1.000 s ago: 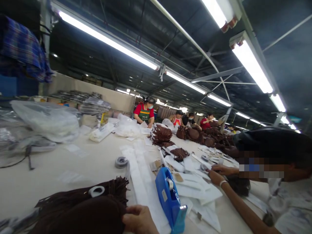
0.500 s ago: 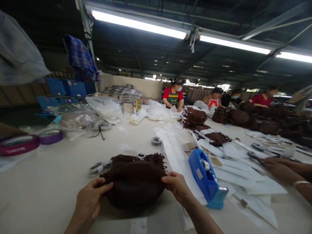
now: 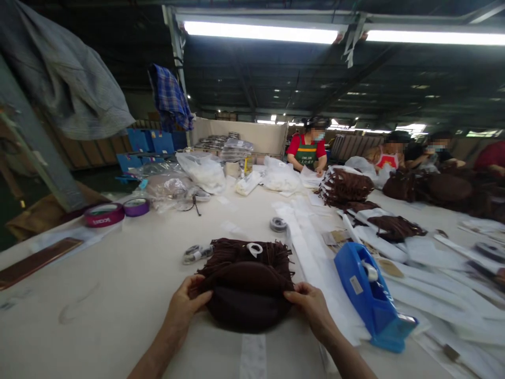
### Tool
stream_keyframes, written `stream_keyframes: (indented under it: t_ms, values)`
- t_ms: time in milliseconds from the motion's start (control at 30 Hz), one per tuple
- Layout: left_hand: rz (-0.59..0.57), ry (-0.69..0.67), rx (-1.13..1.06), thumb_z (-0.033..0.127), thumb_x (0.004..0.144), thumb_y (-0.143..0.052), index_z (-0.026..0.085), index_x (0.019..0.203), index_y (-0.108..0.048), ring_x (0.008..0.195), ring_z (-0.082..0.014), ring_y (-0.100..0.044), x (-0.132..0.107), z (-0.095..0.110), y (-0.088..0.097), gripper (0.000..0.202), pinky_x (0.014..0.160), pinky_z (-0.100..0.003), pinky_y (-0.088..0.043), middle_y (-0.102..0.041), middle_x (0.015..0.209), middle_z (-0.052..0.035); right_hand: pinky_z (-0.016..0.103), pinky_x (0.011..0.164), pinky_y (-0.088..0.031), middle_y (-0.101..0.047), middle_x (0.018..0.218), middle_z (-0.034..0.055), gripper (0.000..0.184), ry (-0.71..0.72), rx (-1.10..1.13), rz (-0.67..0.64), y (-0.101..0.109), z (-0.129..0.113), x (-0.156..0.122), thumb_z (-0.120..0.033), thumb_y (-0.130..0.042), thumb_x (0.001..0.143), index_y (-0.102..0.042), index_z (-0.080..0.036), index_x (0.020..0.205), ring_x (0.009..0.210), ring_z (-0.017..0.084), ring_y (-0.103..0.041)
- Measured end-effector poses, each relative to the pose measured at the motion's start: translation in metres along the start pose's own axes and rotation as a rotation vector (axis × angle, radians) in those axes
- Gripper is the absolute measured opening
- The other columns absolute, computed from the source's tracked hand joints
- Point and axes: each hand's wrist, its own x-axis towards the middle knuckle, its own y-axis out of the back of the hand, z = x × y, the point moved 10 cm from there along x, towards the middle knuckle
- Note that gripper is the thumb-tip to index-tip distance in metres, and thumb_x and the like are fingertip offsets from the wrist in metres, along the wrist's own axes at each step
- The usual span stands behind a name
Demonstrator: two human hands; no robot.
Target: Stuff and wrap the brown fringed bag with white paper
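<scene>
A dark brown rounded fabric piece with a fringe (image 3: 246,284) lies on the pale table (image 3: 118,284) in front of me. My left hand (image 3: 185,305) pinches its left edge and my right hand (image 3: 310,305) pinches its right edge, fingers closed on the fabric. A small white ring tag (image 3: 254,248) rests on the fringe at the far side. A strip of white paper (image 3: 252,358) lies under the near edge.
A blue tape dispenser (image 3: 373,297) stands just right of my right hand, among white paper sheets (image 3: 426,300). Tape rolls (image 3: 278,225) and pink and purple rolls (image 3: 114,212) lie farther off. Plastic bags (image 3: 201,171) and stacked brown pieces (image 3: 345,187) sit beyond. Other people work at the far side.
The view has swung left and down from the co-worker on the right to the table in front. Both my hands now hold the brown piece by its edges, slightly nearer to me.
</scene>
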Motion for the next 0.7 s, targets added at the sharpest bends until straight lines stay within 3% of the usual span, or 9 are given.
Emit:
stream_keyframes:
  t_ms: [100, 367, 600, 700]
  values:
    - [0.000, -0.001, -0.072, 0.025, 0.042, -0.076, 0.015, 0.086, -0.059, 0.080, -0.0198, -0.060, -0.001, 0.002, -0.001, 0.048, 0.069, -0.028, -0.048, -0.066, 0.084, -0.0045, 0.023, 0.043, -0.020, -0.043, 0.038, -0.0062, 0.022, -0.011, -0.010, -0.016, 0.000, 0.001, 0.000, -0.028, -0.068, 0.047, -0.048, -0.019, 0.049, 0.040, 0.007, -0.033]
    - [0.011, -0.035, -0.112, 0.023, 0.035, -0.075, 0.015, 0.072, -0.059, 0.062, -0.0135, -0.055, 0.013, 0.008, -0.020, 0.042, 0.061, -0.024, -0.044, -0.061, 0.064, 0.0027, 0.022, 0.042, -0.021, -0.046, 0.043, -0.0056, 0.029, -0.026, 0.009, -0.088, -0.003, 0.004, 0.007, -0.033, -0.070, 0.047, -0.046, -0.019, 0.054, 0.039, 0.007, -0.036]
    - [-0.143, -0.002, -0.039, 0.017, 0.030, -0.076, 0.015, 0.059, -0.056, 0.057, -0.0122, -0.049, 0.014, 0.033, -0.029, 0.035, 0.053, -0.022, -0.039, -0.054, 0.058, 0.0046, 0.023, 0.044, -0.022, -0.042, 0.044, -0.0072, 0.025, 0.042, -0.007, -0.130, 0.006, -0.018, -0.002, -0.029, -0.067, 0.049, -0.045, -0.019, 0.053, 0.042, 0.007, -0.034]
    - [-0.214, -0.040, 0.085, 0.022, 0.034, -0.075, 0.016, 0.054, -0.049, 0.056, -0.0113, -0.044, 0.015, 0.031, -0.023, 0.033, 0.051, -0.021, -0.035, -0.047, 0.056, 0.0056, 0.023, 0.044, -0.021, -0.040, 0.044, -0.0075, 0.019, 0.091, -0.074, -0.110, 0.006, -0.018, -0.006, -0.026, -0.061, 0.051, -0.044, -0.019, 0.054, 0.043, 0.008, -0.032]
